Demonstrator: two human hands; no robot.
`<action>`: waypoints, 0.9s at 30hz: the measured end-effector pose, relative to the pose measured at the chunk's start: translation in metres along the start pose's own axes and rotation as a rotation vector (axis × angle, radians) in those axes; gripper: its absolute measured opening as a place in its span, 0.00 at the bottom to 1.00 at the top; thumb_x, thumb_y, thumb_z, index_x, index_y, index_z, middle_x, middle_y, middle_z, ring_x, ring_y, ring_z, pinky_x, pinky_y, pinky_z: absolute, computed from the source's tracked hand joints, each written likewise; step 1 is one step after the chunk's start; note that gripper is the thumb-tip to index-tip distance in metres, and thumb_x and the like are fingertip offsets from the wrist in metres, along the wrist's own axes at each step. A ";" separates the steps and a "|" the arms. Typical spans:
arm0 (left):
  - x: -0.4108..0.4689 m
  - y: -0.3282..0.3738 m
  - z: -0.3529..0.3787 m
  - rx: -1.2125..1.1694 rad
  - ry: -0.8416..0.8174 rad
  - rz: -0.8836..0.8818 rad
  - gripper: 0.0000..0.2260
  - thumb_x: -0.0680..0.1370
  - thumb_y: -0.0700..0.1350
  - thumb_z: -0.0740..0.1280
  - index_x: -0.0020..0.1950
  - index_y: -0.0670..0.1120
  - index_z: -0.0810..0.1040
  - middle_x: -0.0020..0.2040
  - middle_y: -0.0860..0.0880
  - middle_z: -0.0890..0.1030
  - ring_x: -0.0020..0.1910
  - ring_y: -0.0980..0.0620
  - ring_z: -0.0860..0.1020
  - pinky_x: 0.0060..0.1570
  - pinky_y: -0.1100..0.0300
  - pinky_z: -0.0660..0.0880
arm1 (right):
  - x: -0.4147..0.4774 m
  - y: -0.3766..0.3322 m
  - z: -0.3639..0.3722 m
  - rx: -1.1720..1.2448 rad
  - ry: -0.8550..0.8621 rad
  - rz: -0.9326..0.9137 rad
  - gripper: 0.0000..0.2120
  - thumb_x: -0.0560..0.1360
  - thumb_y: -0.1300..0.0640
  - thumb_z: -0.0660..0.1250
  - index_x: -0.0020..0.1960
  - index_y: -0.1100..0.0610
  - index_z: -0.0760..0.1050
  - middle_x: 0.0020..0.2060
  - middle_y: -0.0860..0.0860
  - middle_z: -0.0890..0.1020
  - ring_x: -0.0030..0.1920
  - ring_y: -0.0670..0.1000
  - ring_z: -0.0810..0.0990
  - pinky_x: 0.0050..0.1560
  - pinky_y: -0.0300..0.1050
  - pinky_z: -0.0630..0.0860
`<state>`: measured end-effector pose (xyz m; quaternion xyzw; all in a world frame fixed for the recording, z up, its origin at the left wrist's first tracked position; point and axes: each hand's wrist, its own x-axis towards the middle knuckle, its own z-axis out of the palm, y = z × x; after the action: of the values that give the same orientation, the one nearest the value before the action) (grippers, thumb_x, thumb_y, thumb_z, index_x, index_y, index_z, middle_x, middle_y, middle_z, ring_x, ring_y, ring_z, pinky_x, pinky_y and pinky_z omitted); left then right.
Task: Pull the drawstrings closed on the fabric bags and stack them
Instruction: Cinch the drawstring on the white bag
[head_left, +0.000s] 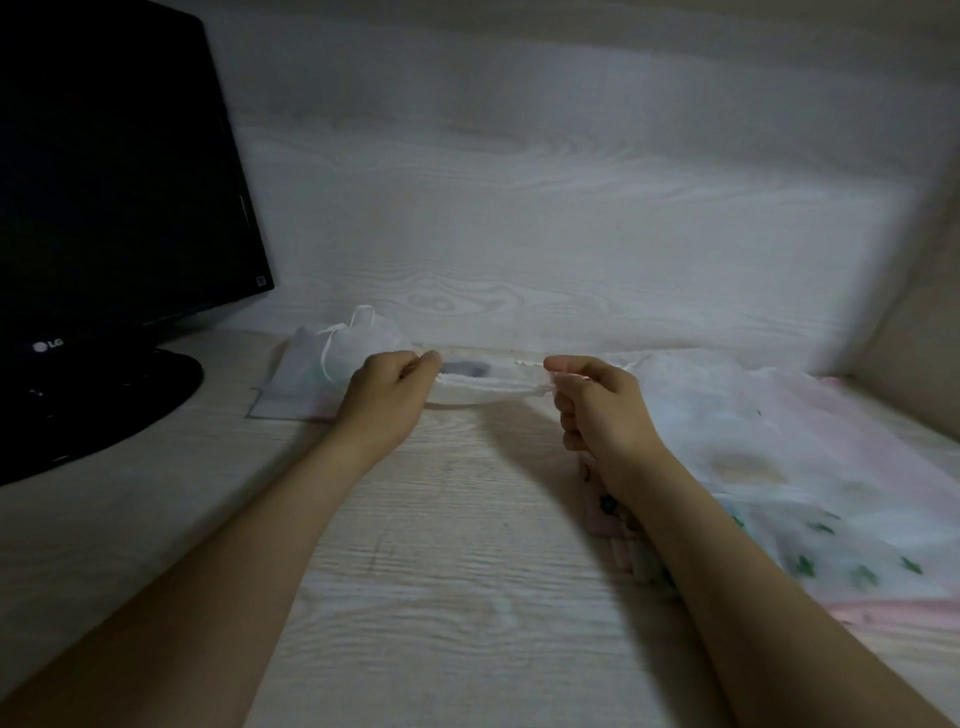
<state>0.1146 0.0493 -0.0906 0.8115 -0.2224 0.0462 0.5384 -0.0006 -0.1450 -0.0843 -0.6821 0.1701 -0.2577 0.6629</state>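
2 hands in view, both busy w/ 1 white fabric bag (483, 388) stretched between them, low over the worktop (441, 545) near its back edge. Left hand (387, 387) has fingers curled, pinching the bag's left top corner; right hand (597, 405) likewise curled, pinching the right top corner. Cord or hem in the pinch: can't tell. Bag mouth looks open, w/ a dark patch showing inside.

Behind the left hand, 1 cinched bag (322, 374) lies flat on the worktop, its white cord (332, 343) looped on top; poss. more under it, unclear.

Right side: pile of sheer bags (779, 467) w/ pink and green prints, overlapping, partly under the right forearm. Exact no. not readable.

1 black monitor (104, 208) stands at far left, its base on the worktop.
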 end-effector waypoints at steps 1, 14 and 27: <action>0.002 -0.004 0.002 -0.012 0.014 -0.002 0.21 0.84 0.55 0.63 0.35 0.47 0.67 0.31 0.49 0.68 0.34 0.50 0.69 0.40 0.53 0.66 | -0.001 0.000 -0.001 0.024 0.003 0.016 0.11 0.82 0.64 0.61 0.60 0.60 0.80 0.25 0.45 0.69 0.24 0.46 0.62 0.25 0.37 0.60; 0.013 -0.002 0.001 -0.666 0.229 -0.390 0.12 0.85 0.45 0.64 0.44 0.42 0.77 0.34 0.48 0.79 0.33 0.51 0.77 0.39 0.54 0.81 | -0.001 -0.003 -0.002 0.566 0.134 0.091 0.14 0.82 0.61 0.66 0.68 0.61 0.75 0.50 0.56 0.88 0.55 0.52 0.87 0.51 0.44 0.81; 0.013 0.006 -0.007 -1.031 -0.181 -0.481 0.16 0.88 0.52 0.59 0.41 0.51 0.64 0.32 0.54 0.71 0.22 0.58 0.60 0.22 0.65 0.63 | -0.011 0.000 0.013 -0.375 0.030 -0.544 0.16 0.78 0.68 0.56 0.52 0.54 0.80 0.26 0.47 0.69 0.29 0.51 0.67 0.39 0.50 0.72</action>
<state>0.1252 0.0498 -0.0782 0.4724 -0.0707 -0.2615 0.8387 -0.0019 -0.1286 -0.0853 -0.8089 0.0358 -0.3995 0.4299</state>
